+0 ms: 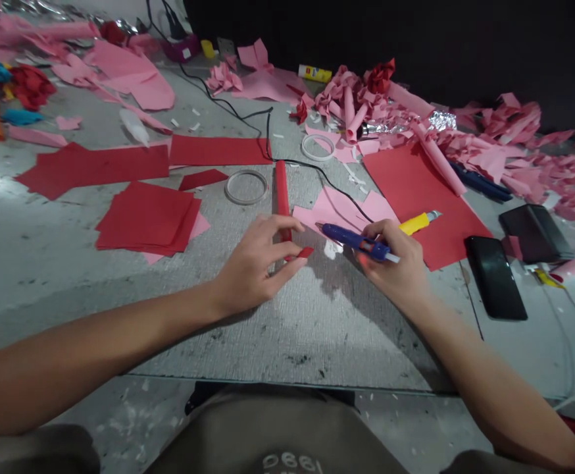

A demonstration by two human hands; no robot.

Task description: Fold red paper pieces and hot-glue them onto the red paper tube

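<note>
My right hand [397, 258] is wrapped round a blue hot glue gun [351, 241], its nozzle pointing left and a white glue stick poking out of its rear. Thumb and fingers of my left hand [262, 260] pinch a small red paper piece [306, 252]. Behind those fingers lies a rolled red paper tube [282, 187], its near end partly hidden. I cannot tell whether the pinched piece is joined to the tube. Between the hands, a white blob [333, 248] sits on the table by pink paper [339, 204].
Red squares [144, 217] are stacked left. A tape roll [247, 187] and a white ring [318, 147] lie beyond my hands. A yellow cutter [420, 222] rests on a red sheet [400, 174]. A phone [495, 278] lies right; crumpled pink paper [514, 125] lines the back. A black cord [327, 176] crosses the table.
</note>
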